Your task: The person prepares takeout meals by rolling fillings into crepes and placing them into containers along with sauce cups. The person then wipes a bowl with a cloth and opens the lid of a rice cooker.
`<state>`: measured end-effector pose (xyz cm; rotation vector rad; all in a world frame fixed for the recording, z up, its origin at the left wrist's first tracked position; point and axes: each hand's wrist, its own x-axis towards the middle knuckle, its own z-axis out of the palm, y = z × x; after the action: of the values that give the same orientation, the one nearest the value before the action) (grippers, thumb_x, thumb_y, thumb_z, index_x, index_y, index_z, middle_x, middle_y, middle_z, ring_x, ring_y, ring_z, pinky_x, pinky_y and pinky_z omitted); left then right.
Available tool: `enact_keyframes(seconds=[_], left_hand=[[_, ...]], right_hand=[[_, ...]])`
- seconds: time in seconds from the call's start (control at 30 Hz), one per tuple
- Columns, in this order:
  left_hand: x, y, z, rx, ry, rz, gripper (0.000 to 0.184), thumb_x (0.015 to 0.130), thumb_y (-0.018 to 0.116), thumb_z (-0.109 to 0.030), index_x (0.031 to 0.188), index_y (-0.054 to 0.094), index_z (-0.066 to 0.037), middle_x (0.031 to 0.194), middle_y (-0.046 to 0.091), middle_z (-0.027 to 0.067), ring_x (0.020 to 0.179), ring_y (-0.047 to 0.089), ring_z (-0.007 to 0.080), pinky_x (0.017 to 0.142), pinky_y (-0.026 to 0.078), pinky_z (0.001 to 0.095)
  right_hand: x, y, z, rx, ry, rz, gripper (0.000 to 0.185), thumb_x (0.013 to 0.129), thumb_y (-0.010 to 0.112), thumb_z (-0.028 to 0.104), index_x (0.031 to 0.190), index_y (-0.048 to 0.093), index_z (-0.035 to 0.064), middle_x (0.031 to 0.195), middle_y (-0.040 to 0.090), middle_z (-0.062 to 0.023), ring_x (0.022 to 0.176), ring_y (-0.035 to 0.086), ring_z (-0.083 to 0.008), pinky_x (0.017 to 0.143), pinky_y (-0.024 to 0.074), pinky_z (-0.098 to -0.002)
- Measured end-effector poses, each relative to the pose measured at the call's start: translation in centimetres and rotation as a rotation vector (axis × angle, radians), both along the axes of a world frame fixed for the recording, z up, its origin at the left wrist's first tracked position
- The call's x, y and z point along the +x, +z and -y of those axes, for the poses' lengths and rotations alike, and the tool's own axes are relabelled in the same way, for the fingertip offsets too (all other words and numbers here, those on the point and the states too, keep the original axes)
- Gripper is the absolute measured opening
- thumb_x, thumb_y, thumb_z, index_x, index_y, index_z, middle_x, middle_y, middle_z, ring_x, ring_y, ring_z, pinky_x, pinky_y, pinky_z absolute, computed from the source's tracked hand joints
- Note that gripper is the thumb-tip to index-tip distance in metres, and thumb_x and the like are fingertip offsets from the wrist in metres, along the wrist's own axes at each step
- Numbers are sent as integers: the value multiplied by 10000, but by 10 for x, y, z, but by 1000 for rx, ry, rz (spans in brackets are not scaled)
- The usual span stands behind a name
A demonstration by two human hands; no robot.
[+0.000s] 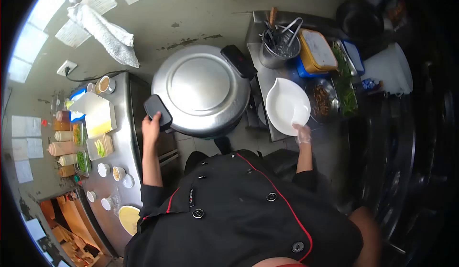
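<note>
My left hand [151,127] is closed on the black handle [158,110] at the left side of a large round metal lid [201,87]. A second black handle [238,61] sits at the lid's upper right. The lid covers a big round vessel whose inside is hidden. To the right, my right hand [302,133], in a clear plastic glove, grips the lower rim of a white teardrop-shaped bowl [284,105]. The bowl is tilted towards me, and no food shows in it. It is over the edge of the right counter.
Left, a steel counter [125,157] bears sauce bottles [62,148], tubs and small cups. On the right counter are a metal pot of utensils [276,54], a yellow-sided container [318,51], a bowl of brown food [322,99] and greens [348,94]. A towel [105,35] hangs on the wall.
</note>
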<state>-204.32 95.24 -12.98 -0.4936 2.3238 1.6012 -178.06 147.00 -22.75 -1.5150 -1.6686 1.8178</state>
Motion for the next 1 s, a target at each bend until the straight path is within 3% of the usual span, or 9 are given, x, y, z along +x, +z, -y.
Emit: enact_keyframes(seconds=[0.2,0.27,0.43,0.53,0.6,0.73,0.87,0.9,1.0], left_hand=[[-4,169,-56,210,-282,-489,442,936,628,-209,1256,560,88,1014,635,73,903,574,125,839,454,252],[-23,194,-83,199,-407,-683,454,932,643,-216,1262,558,85,1034,635,73,949,566,118,865,445,251],[-93,232,-167,142,-723,-1004,580,894,656,-429,1247,576,24,995,648,97,957,623,167,857,471,286],[-96,259,-213,186,-813,-1124,344,832,729,-205,1055,613,29,888,645,103,785,630,196,679,519,307],[-104,263,-224,103,-870,-1147,361,812,743,-191,1057,600,32,863,634,119,762,626,223,683,517,328],[-134,239,-240,42,-877,-1463,477,765,788,-247,1111,585,11,913,626,157,799,622,307,731,513,401],[-94,298,-196,-505,-657,-1777,587,731,802,-375,1149,579,-29,1034,615,198,950,601,379,815,489,488],[-117,286,-203,-521,-616,-1632,617,752,777,-449,1189,574,-63,1145,594,204,1054,568,391,861,471,513],[-170,259,-204,-569,-857,-1676,538,806,742,-422,1178,586,-66,1132,611,177,1021,589,345,851,484,466]], right_hand=[[9,-3,20,-274,-26,-219,319,720,681,98,1000,649,-52,870,659,-130,825,658,-278,764,511,-364],[24,-14,38,-333,-130,-514,314,709,674,80,992,648,-53,921,660,-149,856,661,-279,788,524,-374],[69,18,61,-392,-161,-607,269,695,633,25,942,638,-82,966,663,-184,887,665,-316,837,545,-416],[93,13,60,-150,131,-671,214,697,660,37,880,652,-74,934,679,-188,871,673,-321,834,554,-418],[91,16,59,-366,128,-586,189,739,659,97,814,689,-74,834,694,-183,834,683,-293,806,553,-380],[35,12,85,574,823,-736,140,858,605,77,834,670,-45,841,699,-156,837,686,-257,803,555,-370],[-25,50,155,10,696,-577,223,742,632,59,940,655,-40,850,680,-89,767,650,-176,704,528,-306],[-42,67,172,-165,645,-529,270,697,626,36,954,653,-42,836,672,-66,741,635,-150,669,515,-283],[-57,56,184,-304,718,-419,302,648,582,30,933,648,-44,786,644,-40,717,611,-131,637,479,-262]])
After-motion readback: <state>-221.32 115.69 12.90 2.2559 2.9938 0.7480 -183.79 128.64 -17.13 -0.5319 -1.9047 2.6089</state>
